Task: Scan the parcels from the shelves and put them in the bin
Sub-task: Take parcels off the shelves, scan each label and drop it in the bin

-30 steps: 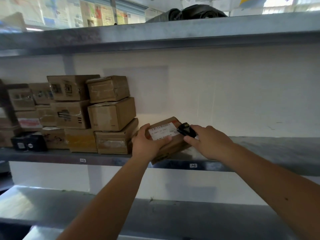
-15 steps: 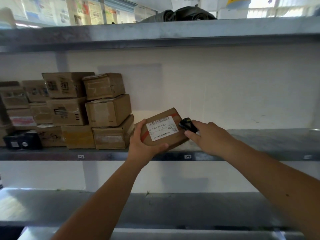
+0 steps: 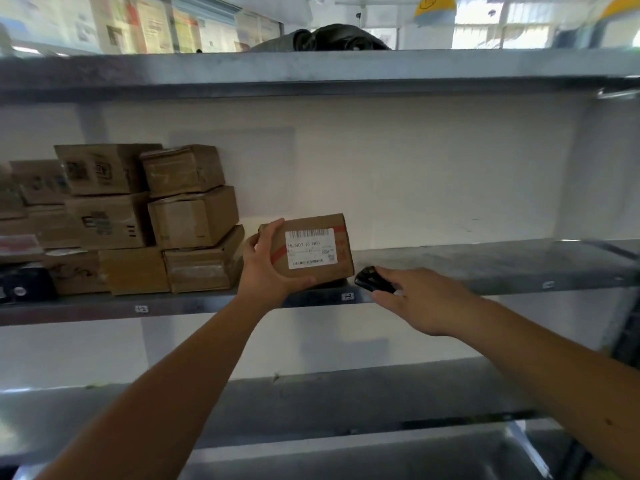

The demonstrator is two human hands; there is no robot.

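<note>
- Landmark: middle shelf (image 3: 485, 268), grey metal, seen from the front.
- Left hand (image 3: 268, 268) grips the parcel (image 3: 311, 249) above the shelf's front edge, thumb under the lower edge and fingers curled over the upper left corner. The label (image 3: 310, 248) faces the camera.
- Right hand (image 3: 420, 299) pinches a small black scanner (image 3: 372, 279) just right of the parcel's lower corner, at the shelf's front edge. Its nose points toward the parcel, low against the label.
- Stack of boxes (image 3: 145, 220) stands on the shelf to the left of the held parcel, close to the left hand.
- Risk: the scanner sits below and beside the label. If the beam misses the barcode, the read likely fails.
- Risk: the parcel is held by one hand at one end. A jolt from the scanner could tip it out of the grip.
- Risk: pulling the parcel leftward may knock the stack.
- Hidden: whether the parcel's base touches the shelf, cannot tell.
- Hidden: scanner window and any beam, not visible.
- Hidden: the bin is not clearly in view; a metal rim at the bottom edge is cut off.
- Label print is too small to read fully.
</note>
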